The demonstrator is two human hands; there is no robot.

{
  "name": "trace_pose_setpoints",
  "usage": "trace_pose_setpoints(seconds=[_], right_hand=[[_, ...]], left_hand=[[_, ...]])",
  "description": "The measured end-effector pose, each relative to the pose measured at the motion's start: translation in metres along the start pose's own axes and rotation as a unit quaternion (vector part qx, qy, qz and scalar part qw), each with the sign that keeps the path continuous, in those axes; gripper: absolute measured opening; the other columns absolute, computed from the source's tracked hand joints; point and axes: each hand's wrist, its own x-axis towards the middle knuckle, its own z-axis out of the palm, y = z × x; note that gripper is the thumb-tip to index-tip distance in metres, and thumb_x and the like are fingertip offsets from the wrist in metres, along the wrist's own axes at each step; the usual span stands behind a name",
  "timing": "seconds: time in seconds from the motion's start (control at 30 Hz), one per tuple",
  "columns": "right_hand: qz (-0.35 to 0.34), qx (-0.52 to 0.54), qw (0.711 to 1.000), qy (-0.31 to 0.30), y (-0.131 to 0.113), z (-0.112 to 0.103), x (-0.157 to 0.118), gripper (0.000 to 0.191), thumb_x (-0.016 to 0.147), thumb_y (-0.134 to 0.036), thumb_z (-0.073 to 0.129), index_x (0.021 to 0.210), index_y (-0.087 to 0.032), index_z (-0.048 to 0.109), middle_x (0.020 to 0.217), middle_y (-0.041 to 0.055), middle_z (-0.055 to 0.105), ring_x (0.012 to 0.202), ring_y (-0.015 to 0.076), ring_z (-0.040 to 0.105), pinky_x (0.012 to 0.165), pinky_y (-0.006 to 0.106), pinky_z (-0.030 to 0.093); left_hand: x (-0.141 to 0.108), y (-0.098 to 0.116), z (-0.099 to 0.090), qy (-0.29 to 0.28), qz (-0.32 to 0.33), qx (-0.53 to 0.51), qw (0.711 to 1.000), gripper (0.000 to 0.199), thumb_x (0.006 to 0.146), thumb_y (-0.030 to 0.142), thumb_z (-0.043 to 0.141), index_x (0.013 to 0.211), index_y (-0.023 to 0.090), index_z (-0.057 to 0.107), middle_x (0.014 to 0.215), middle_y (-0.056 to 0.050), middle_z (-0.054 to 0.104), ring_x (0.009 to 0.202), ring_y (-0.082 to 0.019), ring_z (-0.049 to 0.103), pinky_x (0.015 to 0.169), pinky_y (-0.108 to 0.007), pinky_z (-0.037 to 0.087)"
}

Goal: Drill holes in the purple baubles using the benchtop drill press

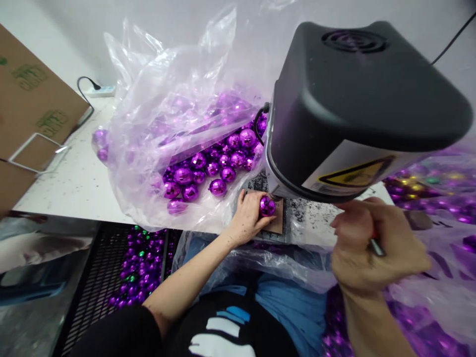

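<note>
My left hand (pixel 246 218) holds a shiny purple mirror-ball bauble (pixel 267 206) between thumb and fingers, on a brown pad (pixel 275 226) at the table's front. Just above and to the right hangs the black housing of a bench machine (pixel 357 94), bearing a yellow warning label. Whatever part of the machine meets the bauble is hidden. My right hand (pixel 377 245), blurred by motion, is closed below the housing's right side around a thin rod (pixel 377 247) with a metal end and a bit of red; most of it is covered by the fingers.
A clear plastic bag (pixel 148 129) spills many purple baubles (pixel 199 160) onto the white table (pixel 85 188). On the left stands a cardboard box (pixel 33 89). Below is a black crate (pixel 92 263) with purple and green baubles. More bagged baubles (pixel 442 193) lie at right.
</note>
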Motion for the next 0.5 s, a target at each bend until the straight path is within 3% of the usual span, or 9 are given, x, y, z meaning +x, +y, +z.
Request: trace_pose_setpoints(seconds=[0.2,0.37,0.5], right_hand=[[-0.019,0.05,0.997,0.047,0.014,0.016,-0.015,0.015,0.081,-0.016,0.057,0.091,-0.02,0.068,0.059,-0.0015,0.052,0.055,0.0097,0.051,0.049,0.024,0.035],[0.004,0.071,0.994,0.088,0.014,0.023,-0.02,0.01,0.082,-0.02,0.057,0.079,-0.016,0.065,0.056,-0.0011,0.049,0.056,0.012,0.054,0.052,0.028,0.043],[0.006,0.082,0.991,0.108,0.013,0.027,-0.021,0.014,0.082,-0.021,0.056,0.071,-0.015,0.063,0.053,-0.0004,0.046,0.054,0.0129,0.053,0.053,0.029,0.041]], left_hand=[[-0.002,0.004,-0.001,0.007,-0.01,0.006,1.0,0.047,0.09,0.039,0.063,0.13,0.02,0.045,0.125,-0.013,0.059,0.123,-0.03,0.052,0.116,-0.053,0.026],[-0.003,0.006,0.0,0.017,-0.009,0.005,1.0,0.046,0.09,0.038,0.063,0.128,0.018,0.046,0.125,-0.014,0.059,0.122,-0.03,0.052,0.116,-0.052,0.027],[-0.003,0.008,0.0,0.02,-0.014,0.0,1.0,0.043,0.093,0.039,0.059,0.128,0.018,0.046,0.127,-0.014,0.058,0.124,-0.03,0.051,0.116,-0.052,0.027]])
